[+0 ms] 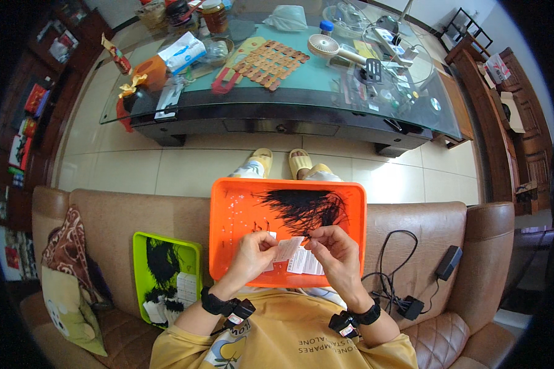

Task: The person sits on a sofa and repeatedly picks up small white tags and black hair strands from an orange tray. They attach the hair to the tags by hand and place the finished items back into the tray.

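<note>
An orange plastic tray (216,221) rests on the person's lap. Over its near half, my left hand (254,258) pinches a small white printed card (288,249) between thumb and fingers. My right hand (333,251) is at the card's right, its thumb and fingertips closed around the end of black strands. A heap of thin black strands (304,203) lies in the far right part of the tray, reaching down to the right fingertips. More printed cards (307,262) lie under the hands. Tiny white beads (233,207) are scattered at the tray's left.
A green tray (138,258) with black strands and stacked white cards (187,287) sits on the brown sofa (106,207) at the left. Black cables and a power adapter (448,263) lie at the right. Ahead stands a cluttered glass-topped table (304,99).
</note>
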### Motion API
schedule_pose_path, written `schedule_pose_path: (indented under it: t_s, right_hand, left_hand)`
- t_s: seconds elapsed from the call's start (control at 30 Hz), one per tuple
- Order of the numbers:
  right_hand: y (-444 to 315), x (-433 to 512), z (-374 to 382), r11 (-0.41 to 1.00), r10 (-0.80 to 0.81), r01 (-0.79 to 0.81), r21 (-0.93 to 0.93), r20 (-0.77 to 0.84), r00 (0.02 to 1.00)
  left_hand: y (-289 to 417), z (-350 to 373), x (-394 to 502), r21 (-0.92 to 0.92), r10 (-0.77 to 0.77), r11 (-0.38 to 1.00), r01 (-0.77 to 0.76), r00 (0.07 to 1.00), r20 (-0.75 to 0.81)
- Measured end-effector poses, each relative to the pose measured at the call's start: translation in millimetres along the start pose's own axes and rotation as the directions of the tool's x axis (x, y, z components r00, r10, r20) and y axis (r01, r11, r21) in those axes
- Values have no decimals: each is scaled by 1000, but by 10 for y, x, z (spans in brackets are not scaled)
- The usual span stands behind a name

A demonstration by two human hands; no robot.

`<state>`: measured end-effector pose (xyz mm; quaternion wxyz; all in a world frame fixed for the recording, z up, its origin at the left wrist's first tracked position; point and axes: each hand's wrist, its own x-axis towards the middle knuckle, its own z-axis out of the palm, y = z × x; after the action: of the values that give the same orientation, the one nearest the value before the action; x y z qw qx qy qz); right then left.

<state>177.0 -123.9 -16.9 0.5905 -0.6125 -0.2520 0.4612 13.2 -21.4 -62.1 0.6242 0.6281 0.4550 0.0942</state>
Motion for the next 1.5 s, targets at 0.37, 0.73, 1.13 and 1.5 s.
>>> schedule_pose_path:
  t_s: [0.37,0.73,1.13,1.5]
  right_hand:
    - [-20,-49,62,993,58,-46,-109,107,993]
    - [-110,-73,196,995,-4,18,-97,137,991]
    - [-20,-87,211,982,-59,82,-167,142,988]
    - [-25,-77,235,980,-113,127,-152,102,988]
  left_hand:
    - [184,-94,-51,-260,94,957,-127,987,-133]
    - [470,-101,-239,-292,90,946,-140,980,-178]
    - [439,-103,-236,-329,84,933,-145,978,-193]
    - [484,-83,-307,-485,225,851,-200,974,-7]
